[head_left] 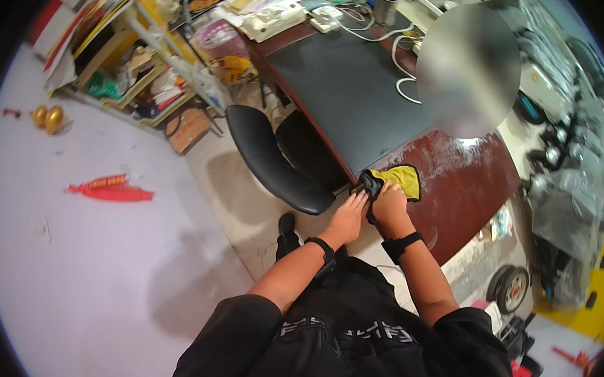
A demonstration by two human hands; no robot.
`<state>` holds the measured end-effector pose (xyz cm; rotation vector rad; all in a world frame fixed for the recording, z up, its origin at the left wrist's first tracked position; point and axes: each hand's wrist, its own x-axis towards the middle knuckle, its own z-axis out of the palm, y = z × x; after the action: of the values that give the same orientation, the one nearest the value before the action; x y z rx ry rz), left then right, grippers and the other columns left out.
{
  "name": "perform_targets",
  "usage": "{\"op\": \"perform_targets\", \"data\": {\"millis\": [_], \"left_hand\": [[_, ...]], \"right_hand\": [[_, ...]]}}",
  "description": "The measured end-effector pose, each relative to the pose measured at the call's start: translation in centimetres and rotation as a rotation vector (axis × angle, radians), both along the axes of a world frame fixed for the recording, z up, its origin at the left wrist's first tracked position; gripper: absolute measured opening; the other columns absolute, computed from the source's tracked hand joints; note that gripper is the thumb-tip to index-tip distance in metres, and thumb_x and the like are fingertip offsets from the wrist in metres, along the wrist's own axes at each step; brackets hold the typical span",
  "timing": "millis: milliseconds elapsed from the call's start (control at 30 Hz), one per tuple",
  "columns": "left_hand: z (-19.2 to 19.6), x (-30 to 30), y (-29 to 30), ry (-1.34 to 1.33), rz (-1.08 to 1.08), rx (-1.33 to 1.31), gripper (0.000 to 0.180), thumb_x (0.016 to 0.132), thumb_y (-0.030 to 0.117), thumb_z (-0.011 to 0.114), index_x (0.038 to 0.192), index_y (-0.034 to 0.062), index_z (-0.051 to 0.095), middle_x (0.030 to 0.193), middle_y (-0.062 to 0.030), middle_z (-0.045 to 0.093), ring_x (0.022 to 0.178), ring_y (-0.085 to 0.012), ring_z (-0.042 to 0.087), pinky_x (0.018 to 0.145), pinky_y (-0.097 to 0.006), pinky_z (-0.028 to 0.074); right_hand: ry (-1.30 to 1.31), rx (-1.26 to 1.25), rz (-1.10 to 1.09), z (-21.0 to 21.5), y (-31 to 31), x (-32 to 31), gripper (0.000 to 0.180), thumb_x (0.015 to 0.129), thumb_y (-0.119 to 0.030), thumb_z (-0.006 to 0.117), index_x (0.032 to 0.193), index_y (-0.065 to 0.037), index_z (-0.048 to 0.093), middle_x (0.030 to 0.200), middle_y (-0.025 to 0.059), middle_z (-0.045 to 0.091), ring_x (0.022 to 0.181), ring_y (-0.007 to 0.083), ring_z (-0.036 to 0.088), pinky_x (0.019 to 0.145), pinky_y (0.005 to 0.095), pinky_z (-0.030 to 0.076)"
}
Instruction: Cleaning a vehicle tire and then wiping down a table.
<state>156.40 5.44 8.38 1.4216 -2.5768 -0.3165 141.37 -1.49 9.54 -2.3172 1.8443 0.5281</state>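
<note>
A yellow cloth with a black border lies at the near corner of the dark red desk. Its dark side is bunched up between my two hands. My right hand is closed on the cloth, knuckles up, over the desk edge. Close beside it, my left hand grips the dark bunched part at the corner; its fingertips are partly hidden in the folds. Whitish wet-looking smears mark the desk top beyond the cloth.
A black chair stands left of the desk, close to my legs. Papers and white cables lie at the far end. Cluttered shelves stand far left. Plastic-covered goods line the right, near a small wheel.
</note>
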Motion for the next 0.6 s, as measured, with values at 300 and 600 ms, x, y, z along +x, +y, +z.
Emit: {"op": "perform_targets", "data": {"millis": [300, 600], "left_hand": [[0.5, 6.2, -5.3, -0.165, -0.197, -0.043, 0.055, 0.084, 0.016, 0.054, 0.135, -0.0037, 0.049, 0.146, -0.0170, 0.044, 0.141, -0.0290, 0.033, 0.118, -0.041, 0.021], [-1.0, 8.0, -9.3, 0.038, -0.230, 0.021, 0.055, 0.090, 0.018, 0.052, 0.137, -0.0088, 0.041, 0.147, -0.0238, 0.039, 0.142, -0.0344, 0.030, 0.119, -0.042, 0.020]], "right_hand": [[-0.194, 0.001, -0.506, 1.8, 0.9, 7.0, 0.069, 0.086, -0.038, 0.055, 0.128, 0.015, 0.043, 0.114, 0.0321, 0.056, 0.099, 0.0413, 0.063, 0.085, 0.0440, 0.053], [-0.362, -0.264, -0.642, 1.4, 0.8, 9.7, 0.055, 0.086, -0.035, 0.059, 0.120, 0.008, 0.057, 0.117, 0.0334, 0.052, 0.116, 0.0475, 0.044, 0.101, 0.0525, 0.035]]}}
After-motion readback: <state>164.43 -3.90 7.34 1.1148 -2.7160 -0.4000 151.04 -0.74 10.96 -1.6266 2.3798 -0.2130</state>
